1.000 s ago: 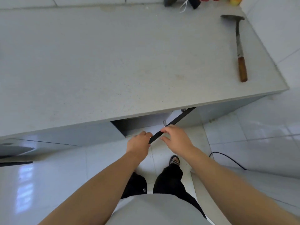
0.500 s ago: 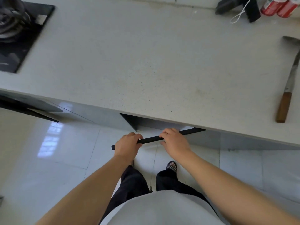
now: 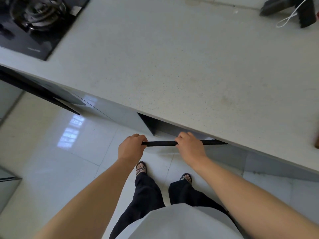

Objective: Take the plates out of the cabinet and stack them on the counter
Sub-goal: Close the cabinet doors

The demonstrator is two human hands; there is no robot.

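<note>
A cabinet door stands open below the pale stone counter (image 3: 181, 69), and I see only its black top edge (image 3: 160, 143). My left hand (image 3: 131, 149) grips the outer end of that edge. My right hand (image 3: 189, 146) holds the same edge nearer the counter, fingers curled over it. The dark cabinet opening (image 3: 151, 123) shows under the counter lip. No plates are in view; the cabinet's inside is hidden by the counter.
A black gas hob (image 3: 34, 23) sits at the counter's back left. A dark object with a white cord (image 3: 291, 11) lies at the back right. Another open door (image 3: 51, 99) juts out at the left. My feet (image 3: 141, 168) stand on glossy white floor tiles.
The door has swung further open, its top edge now roughly level across the view. Both hands kept hold of it. My view has shifted left, bringing the hob in.
</note>
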